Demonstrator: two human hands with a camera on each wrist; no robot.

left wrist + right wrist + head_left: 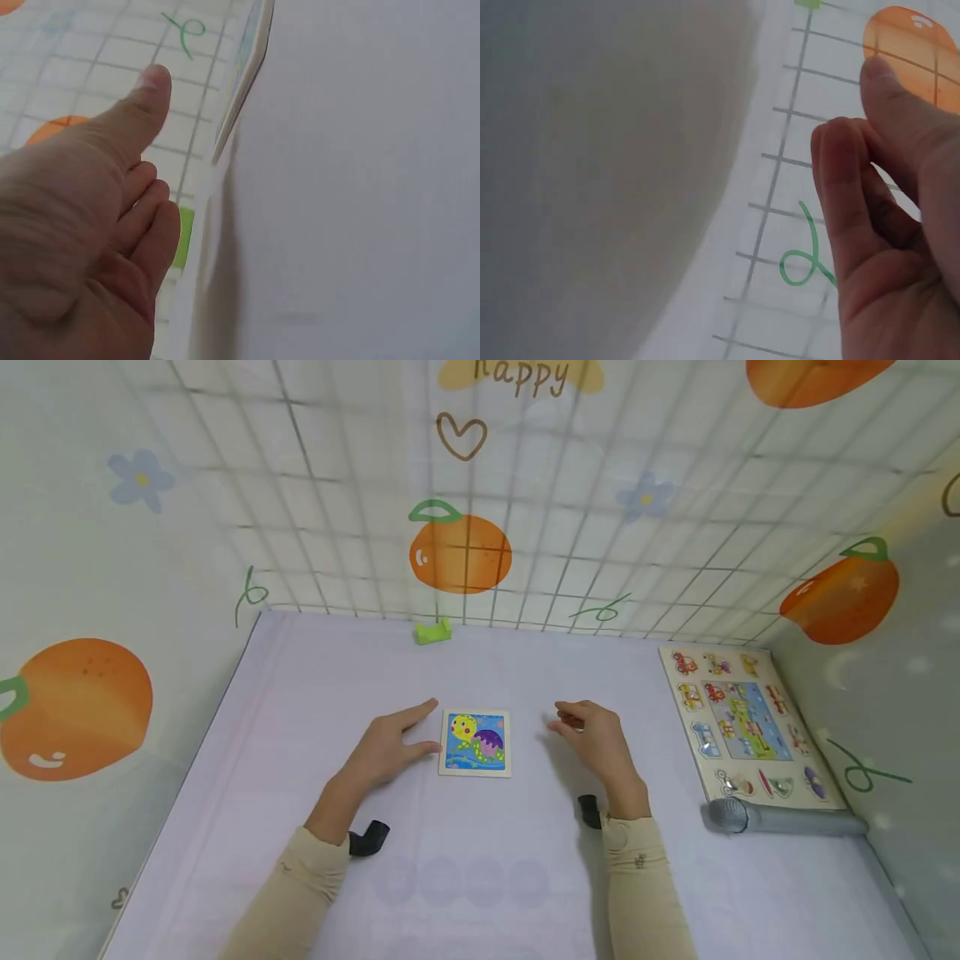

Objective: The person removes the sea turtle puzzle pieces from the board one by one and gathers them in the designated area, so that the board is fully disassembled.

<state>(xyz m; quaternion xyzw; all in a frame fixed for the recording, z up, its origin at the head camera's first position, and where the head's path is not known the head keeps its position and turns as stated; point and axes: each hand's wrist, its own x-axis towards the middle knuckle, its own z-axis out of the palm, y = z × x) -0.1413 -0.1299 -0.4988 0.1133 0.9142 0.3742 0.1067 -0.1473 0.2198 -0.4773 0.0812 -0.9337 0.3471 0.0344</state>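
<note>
A small square picture puzzle (456, 772) with a cartoon turtle lies flat in the middle of the table. Just left of it is my left hand (384, 749), thumb and forefinger spread towards its left edge; the left wrist view shows the thumb (146, 105) apart from the puzzle's edge (255, 67). To the puzzle's right, my right hand (597, 739) hovers with loosely bent fingers. Nothing is visible between its thumb (889, 94) and fingers (847, 187) in the right wrist view.
At the right stands a wooden peg puzzle board (695, 735) with vehicle pictures. A grey microphone (795, 820) lies along its near edge. Towards the back is a small green block (432, 632), before a wire grid (337, 527) with printed cloth. Black pieces (370, 838) stick out by both cuffs.
</note>
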